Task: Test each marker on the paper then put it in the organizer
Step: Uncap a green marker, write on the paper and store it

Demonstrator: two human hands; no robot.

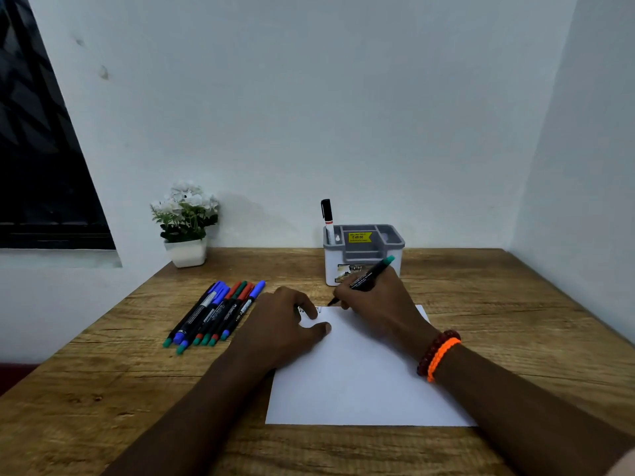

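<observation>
A white paper lies flat on the brown wood worktop, right in front of the person.

The right hand rests on the far end of the paper. Its grip is closed round a black marker with a green end. The fingers pinch it low down. The marker tilts, with its green end up toward 1 o'clock and its tip down at the far edge of the paper. A small dark mark shows on the paper just beside the tip. The right wrist has an orange band and a red bead band.

The left hand lies on the paper's far left corner, at 9 o'clock from the right hand. Its fingers are loosely bent and press down on the sheet. Its grip holds nothing.

A bunch of markers lies on the worktop at 9 o'clock from the left hand, close beside it. They are black with blue, red and green caps, and they lie side by side.

The grey and white organizer stands at 12 o'clock from the right hand, near the wall. One white marker with a black cap stands up in its far left slot.

A small white pot of white flowers sits at 10 o'clock, well apart from the organizer.
</observation>
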